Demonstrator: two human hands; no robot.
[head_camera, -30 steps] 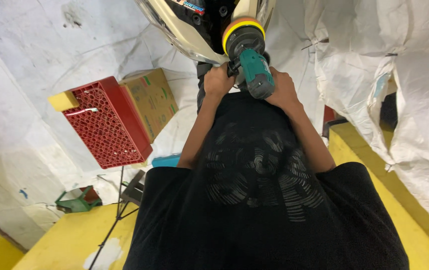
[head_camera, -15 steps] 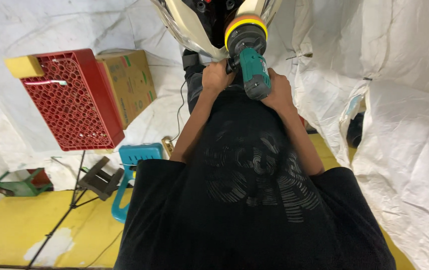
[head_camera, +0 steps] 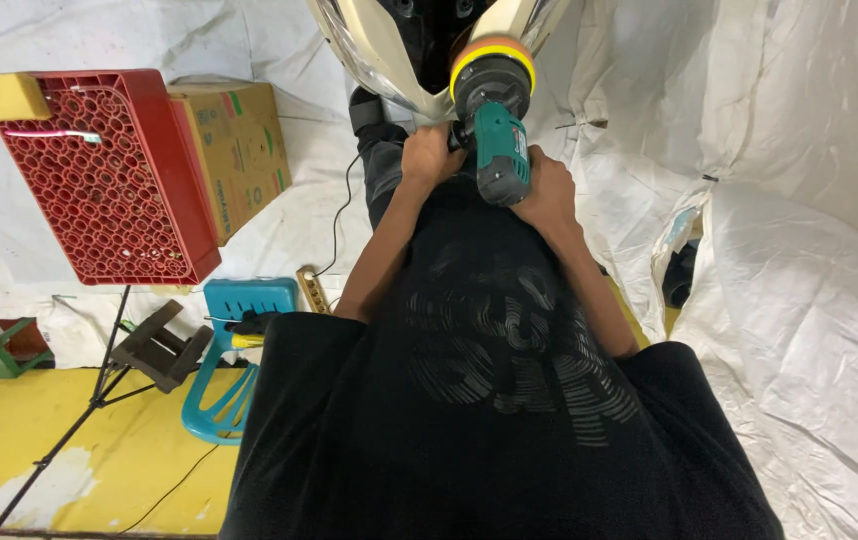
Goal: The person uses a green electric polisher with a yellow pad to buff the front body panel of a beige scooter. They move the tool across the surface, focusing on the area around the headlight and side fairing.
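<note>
Head view: right hand (head_camera: 547, 190) wrapped tight around the rear body of the green polisher (head_camera: 501, 150), left hand (head_camera: 429, 155) closed on its side handle near the head. Both grips firm, tool held out in front of the black shirt (head_camera: 489, 400).

Yellow foam pad (head_camera: 492, 62) is against or just at the cream bodywork panel (head_camera: 374, 60) at the top edge of frame; cannot tell for sure whether it is in contact. Whether the pad is spinning also can't be read from this picture.

Progress, as a judgement: polishing looks under way, not set-up and not wrap-up. Panel already shows a gloss with reflections to the left of the pad, but I can't separate finished from unfinished area, and most of the panel is cut off by the frame. No visible compound smears or wipe cloth, so wipe-down looks not done.

Around it: power cord (head_camera: 341, 215) runs down from the tool over white sheeting (head_camera: 809, 300) that drapes the walls and floor. Left side, a red plastic crate (head_camera: 99, 180) on a stand with a yellow sponge (head_camera: 7, 95) on its top corner, cardboard box (head_camera: 234, 150) just behind it. Blue plastic stool (head_camera: 234, 350) on the yellow floor (head_camera: 49, 440) near the person's left elbow.
</note>
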